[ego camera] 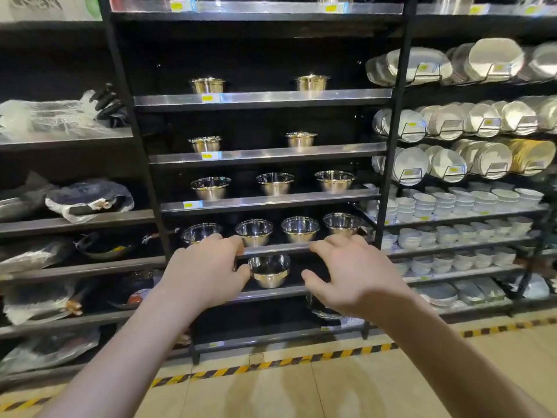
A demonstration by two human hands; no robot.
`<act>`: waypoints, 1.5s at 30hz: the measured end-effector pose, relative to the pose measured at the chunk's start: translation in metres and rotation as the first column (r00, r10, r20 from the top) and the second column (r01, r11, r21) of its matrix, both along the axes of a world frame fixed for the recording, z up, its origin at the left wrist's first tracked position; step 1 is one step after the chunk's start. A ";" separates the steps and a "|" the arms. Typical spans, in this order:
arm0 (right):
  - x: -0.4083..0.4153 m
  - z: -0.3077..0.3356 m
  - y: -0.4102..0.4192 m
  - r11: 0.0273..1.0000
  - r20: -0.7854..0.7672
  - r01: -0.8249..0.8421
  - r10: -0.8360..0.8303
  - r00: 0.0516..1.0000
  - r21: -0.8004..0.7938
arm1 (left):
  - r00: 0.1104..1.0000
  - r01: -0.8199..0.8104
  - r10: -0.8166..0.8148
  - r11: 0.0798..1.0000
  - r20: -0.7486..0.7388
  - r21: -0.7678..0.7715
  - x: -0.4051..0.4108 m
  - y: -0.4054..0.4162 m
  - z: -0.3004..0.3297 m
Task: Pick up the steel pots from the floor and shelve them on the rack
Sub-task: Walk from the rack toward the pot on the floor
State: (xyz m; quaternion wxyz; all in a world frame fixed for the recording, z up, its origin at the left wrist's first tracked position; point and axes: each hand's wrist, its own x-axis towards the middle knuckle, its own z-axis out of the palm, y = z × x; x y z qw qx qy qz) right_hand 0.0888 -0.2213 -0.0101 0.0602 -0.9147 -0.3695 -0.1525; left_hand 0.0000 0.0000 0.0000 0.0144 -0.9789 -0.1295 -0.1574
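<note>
A black rack (271,203) with steel-edged shelves stands in front of me, holding shiny steel pots on several levels. One steel pot (269,271) sits on a lower shelf between my hands. My left hand (205,270) hovers just left of it, fingers spread, thumb close to its rim. My right hand (352,273) is to its right, fingers apart, holding nothing. A row of pots (300,229) stands on the shelf above. Another pot (324,309) is partly hidden behind my right wrist on the shelf below.
Steel plates (488,61) and white bowls (452,203) fill the rack on the right. Plastic-wrapped pans (90,200) lie on the left shelves. Yellow-black tape (271,365) marks the tiled floor along the rack's base.
</note>
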 end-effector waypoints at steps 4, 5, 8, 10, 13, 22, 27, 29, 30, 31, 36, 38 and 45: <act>0.067 -0.004 0.006 1.000 -0.019 0.024 -0.024 1.000 0.005 | 1.000 -0.007 0.007 0.999 -0.012 0.049 0.064 0.008 0.002; 0.083 -0.007 0.007 0.999 -0.019 0.035 -0.035 0.999 -0.003 | 1.000 0.004 -0.003 0.999 -0.016 0.052 0.081 0.011 -0.001; 0.123 -0.013 0.009 0.996 -0.011 0.088 -0.088 0.996 -0.028 | 0.998 0.046 -0.044 0.998 -0.048 0.040 0.126 0.014 -0.008; 0.148 -0.018 0.010 0.993 0.031 0.117 -0.116 0.993 -0.030 | 0.995 0.085 -0.083 0.996 -0.059 0.041 0.161 0.016 -0.015; 0.185 -0.024 0.011 0.981 0.011 0.195 -0.194 0.981 -0.014 | 0.983 0.161 -0.160 0.987 -0.088 0.011 0.220 0.019 -0.021; 0.250 -0.038 -0.026 0.777 -0.008 0.622 -0.626 0.780 -0.097 | 0.836 0.517 -0.515 0.855 -0.191 -0.042 0.394 -0.023 -0.039; 0.244 -0.057 -0.078 0.575 -0.047 0.808 -0.817 0.574 -0.130 | 0.665 0.732 -0.723 0.681 -0.187 -0.033 0.445 -0.110 -0.057; 0.240 -0.063 -0.105 0.492 -0.058 0.858 -0.870 0.489 -0.148 | 0.579 0.801 -0.795 0.596 -0.182 -0.056 0.453 -0.151 -0.068; 0.238 -0.065 -0.120 0.454 -0.052 0.877 -0.891 0.452 -0.157 | 0.536 0.830 -0.822 0.555 -0.194 -0.059 0.456 -0.173 -0.072; 0.237 -0.067 -0.135 0.419 -0.045 0.894 -0.908 0.417 -0.158 | 0.498 0.854 -0.842 0.517 -0.207 -0.052 0.458 -0.195 -0.076; 0.230 -0.073 -0.216 0.271 -0.054 0.954 -0.962 0.266 -0.127 | 0.389 0.912 -0.885 0.409 -0.256 -0.024 0.473 -0.304 -0.080; 0.229 -0.074 -0.247 0.221 -0.066 0.968 -0.974 0.215 -0.117 | 0.354 0.931 -0.905 0.364 -0.235 -0.002 0.480 -0.343 -0.079; 0.236 -0.089 -0.345 0.105 -0.103 0.986 -0.990 0.092 -0.132 | 0.296 0.955 -0.933 0.288 -0.204 0.066 0.502 -0.459 -0.088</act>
